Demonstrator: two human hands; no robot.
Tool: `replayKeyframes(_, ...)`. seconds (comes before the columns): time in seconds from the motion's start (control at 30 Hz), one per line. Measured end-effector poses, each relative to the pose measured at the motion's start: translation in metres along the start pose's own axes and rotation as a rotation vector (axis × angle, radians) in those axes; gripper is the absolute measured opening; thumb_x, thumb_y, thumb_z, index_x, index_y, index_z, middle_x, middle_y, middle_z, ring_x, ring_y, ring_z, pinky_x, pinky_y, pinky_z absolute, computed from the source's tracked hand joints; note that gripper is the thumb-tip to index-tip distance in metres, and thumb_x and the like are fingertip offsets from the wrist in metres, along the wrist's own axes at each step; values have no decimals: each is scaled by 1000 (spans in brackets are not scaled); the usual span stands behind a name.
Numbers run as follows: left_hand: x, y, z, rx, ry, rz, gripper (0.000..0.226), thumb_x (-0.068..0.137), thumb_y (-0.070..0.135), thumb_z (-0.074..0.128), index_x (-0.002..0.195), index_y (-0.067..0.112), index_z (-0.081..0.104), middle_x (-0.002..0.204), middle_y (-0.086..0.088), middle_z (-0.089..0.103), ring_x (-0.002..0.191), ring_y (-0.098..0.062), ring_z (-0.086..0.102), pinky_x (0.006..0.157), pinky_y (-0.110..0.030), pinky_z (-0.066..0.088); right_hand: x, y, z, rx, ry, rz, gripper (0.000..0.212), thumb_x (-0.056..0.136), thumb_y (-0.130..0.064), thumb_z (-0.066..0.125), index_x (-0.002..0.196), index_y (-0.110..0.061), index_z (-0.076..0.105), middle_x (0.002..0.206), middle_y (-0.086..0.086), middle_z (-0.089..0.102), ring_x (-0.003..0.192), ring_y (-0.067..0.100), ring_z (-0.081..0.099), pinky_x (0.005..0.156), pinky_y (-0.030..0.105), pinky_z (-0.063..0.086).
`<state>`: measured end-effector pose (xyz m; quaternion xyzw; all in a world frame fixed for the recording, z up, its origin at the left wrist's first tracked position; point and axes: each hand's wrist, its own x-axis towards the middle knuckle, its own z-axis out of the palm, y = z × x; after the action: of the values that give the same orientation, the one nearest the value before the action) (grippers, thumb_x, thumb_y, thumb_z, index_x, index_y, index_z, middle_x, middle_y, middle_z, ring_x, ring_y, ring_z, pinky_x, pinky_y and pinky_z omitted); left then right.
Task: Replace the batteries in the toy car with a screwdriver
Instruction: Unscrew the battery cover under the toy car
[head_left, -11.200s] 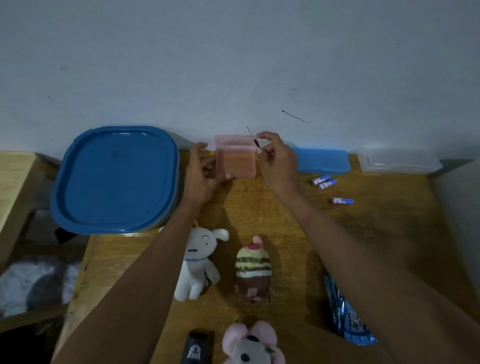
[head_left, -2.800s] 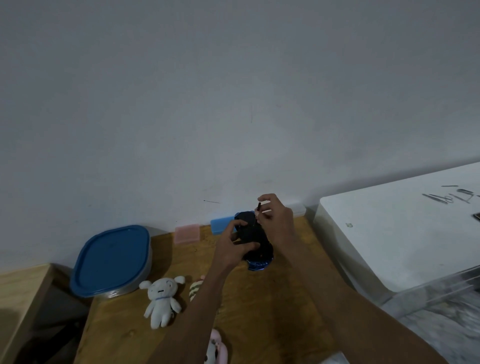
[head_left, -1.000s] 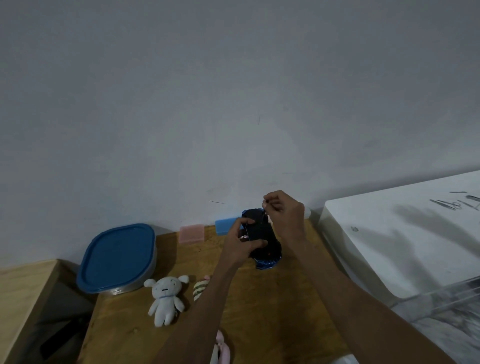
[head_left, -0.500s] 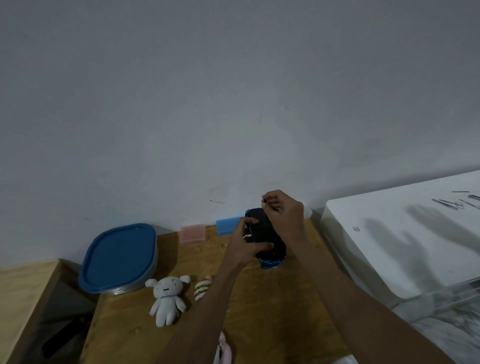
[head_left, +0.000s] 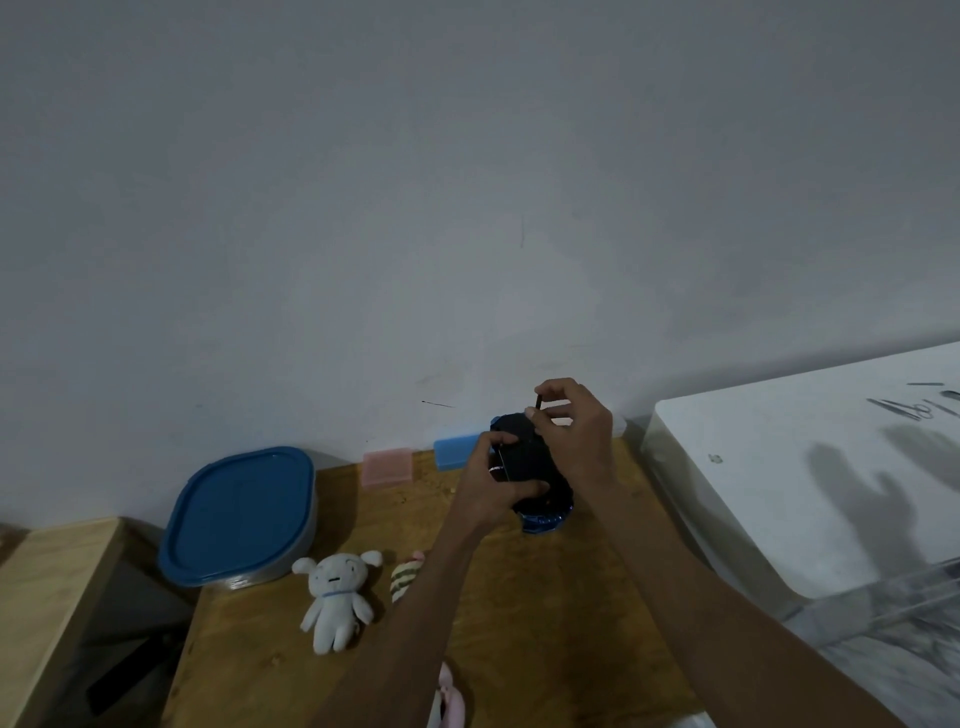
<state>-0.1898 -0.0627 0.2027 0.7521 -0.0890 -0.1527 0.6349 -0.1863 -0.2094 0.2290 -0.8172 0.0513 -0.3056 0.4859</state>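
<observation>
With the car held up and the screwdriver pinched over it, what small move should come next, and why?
Probably keep twisting the screwdriver between the fingertips. The left hand grips the toy car above the table, dark underside facing the camera. The right hand pinches the slim tool upright over that underside. No cover or screw is seen off, so the battery door looks unopened.

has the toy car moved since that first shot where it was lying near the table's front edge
Yes. The toy car is now held up in both hands toward the back of the table, close to the blue box by the wall.
</observation>
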Motion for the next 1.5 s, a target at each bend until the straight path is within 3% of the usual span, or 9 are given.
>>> replayKeyframes(0.1, 1, 0, -2, 23, 1, 7, 62, 73, 11, 87, 119, 25, 48, 128, -4, 57, 109, -23, 64, 81, -38, 63, 1, 2, -1, 7, 16, 12, 19, 85, -10, 77, 101, -16, 69, 85, -4, 70, 79, 13, 69, 70, 22, 58)
replayKeyframes(0.23, 3, -1, -3, 6, 9, 11, 62, 72, 9, 87, 119, 22, 49, 128, -5, 57, 110, -24, 63, 82, -40, 63, 2, 3, -2, 29, 18, 1, 21, 87, -2, 72, 106, -10, 70, 91, 1, 75, 83, 10, 72, 75, 23, 60)
replayKeyframes(0.43, 3, -2, -2, -1, 3, 15, 60, 75, 8, 85, 118, 23, 47, 128, -4, 57, 107, -18, 63, 77, -31, 63, 2, 3, -1, 50, 4, 29, 21, 87, 0, 70, 106, -9, 69, 97, 1, 76, 88, 11, 73, 79, 25, 61)
replayKeyframes(0.7, 4, -7, -3, -22, -4, 24, 57, 77, 4, 82, 118, 22, 48, 128, -6, 58, 107, -17, 63, 76, -29, 63, 2, 3, -1, 32, 16, 34, 24, 85, 1, 71, 104, -12, 72, 90, 0, 72, 83, 16, 71, 71, 24, 61)
replayKeyframes(0.87, 7, -11, -5, -29, 5, 39, 53, 81, 4, 78, 120, 23, 48, 130, -9, 58, 111, -20, 63, 82, -33, 62, 4, 1, -1, 86, 64, 113, 27, 85, 0, 72, 108, -14, 69, 87, 2, 72, 78, 14, 70, 66, 17, 57)
replayKeyframes(1.1, 12, -17, -14, -41, 22, 37, 53, 82, 5, 78, 121, 24, 47, 130, -8, 57, 108, -20, 63, 77, -33, 63, -7, 35, -8, 66, 130, 352, 16, 84, -4, 71, 96, -14, 69, 86, 0, 71, 84, 15, 69, 73, 29, 60)
replayKeyframes(1.3, 19, -35, -20, -29, 41, 39, 51, 82, 6, 79, 116, 27, 48, 130, -8, 57, 109, -22, 63, 76, -34, 62, -68, 93, -5, -116, -23, 494, 10, 84, -12, 76, 87, -18, 69, 79, -6, 66, 77, 14, 66, 70, 28, 56)
replayKeyframes(1.5, 18, -64, -17, -55, 23, 4, 51, 83, 0, 77, 121, 18, 48, 125, 1, 58, 108, -14, 63, 71, -23, 59, -144, 163, 16, -343, -169, 614, 16, 78, -2, 73, 82, -17, 78, 77, -2, 74, 72, 14, 70, 62, 24, 57)
